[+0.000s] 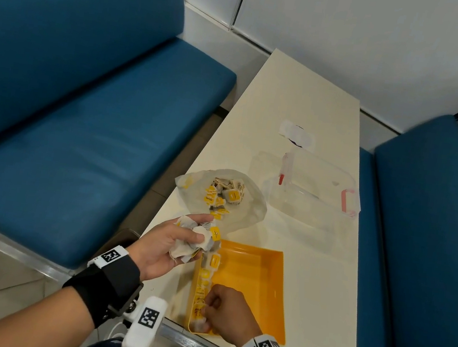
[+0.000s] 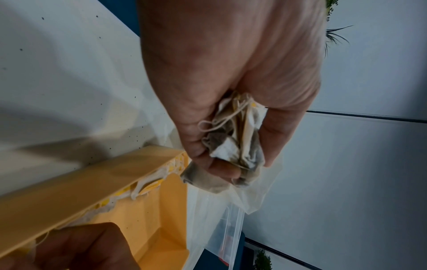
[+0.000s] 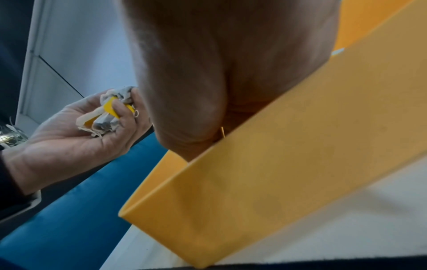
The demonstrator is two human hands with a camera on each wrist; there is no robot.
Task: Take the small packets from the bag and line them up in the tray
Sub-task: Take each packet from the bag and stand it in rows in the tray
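Note:
My left hand (image 1: 194, 237) hovers over the table's left edge, just past the tray's far-left corner, and grips a bunch of small white-and-yellow packets (image 1: 198, 243) (image 2: 233, 142) (image 3: 106, 115). The open translucent bag (image 1: 249, 205) lies beyond it with several packets (image 1: 226, 192) inside. A row of packets (image 1: 205, 278) (image 2: 148, 184) runs along the left wall of the orange tray (image 1: 254, 281) (image 3: 277, 164). At the row's near end my right hand (image 1: 205, 314) has its fingers curled and pinches a packet (image 1: 199, 326).
A clear plastic container (image 1: 313, 184) with red clips stands on the cream table (image 1: 305, 96) beyond the tray, with a small white wrapper (image 1: 297, 132) behind it. Blue benches (image 1: 82, 125) flank the narrow table on both sides.

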